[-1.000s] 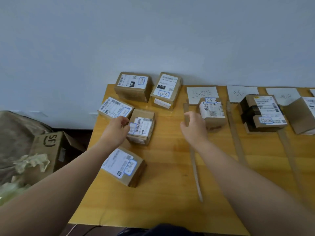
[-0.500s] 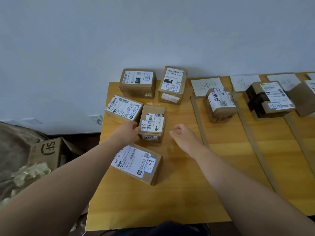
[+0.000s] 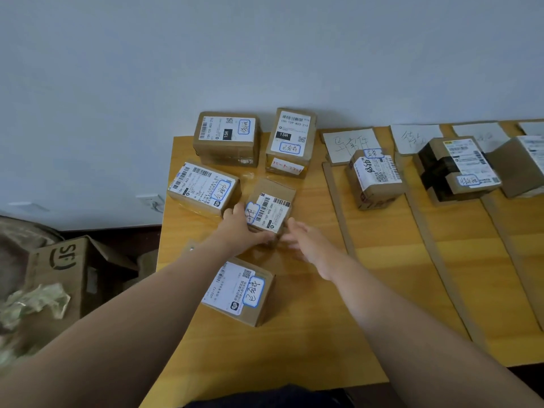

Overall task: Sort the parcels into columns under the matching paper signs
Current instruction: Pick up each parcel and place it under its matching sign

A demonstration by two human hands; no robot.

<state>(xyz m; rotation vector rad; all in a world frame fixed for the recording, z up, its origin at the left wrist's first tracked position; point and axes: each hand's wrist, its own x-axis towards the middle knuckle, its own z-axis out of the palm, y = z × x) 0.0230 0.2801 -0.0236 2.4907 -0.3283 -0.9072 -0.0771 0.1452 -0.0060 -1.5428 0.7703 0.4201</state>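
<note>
Cardboard parcel flanked by both grips: left hand clasped on near-left edge, right hand open, unladen, just right.

1. Soft, even, cool daylight; no hard shadows, faint ones under the parcels.
2. Mild sheen on wooden table.
3. Motion blur on right hand.
4. Wide-angle bending toward edges; corners dimmer, soft.
</note>
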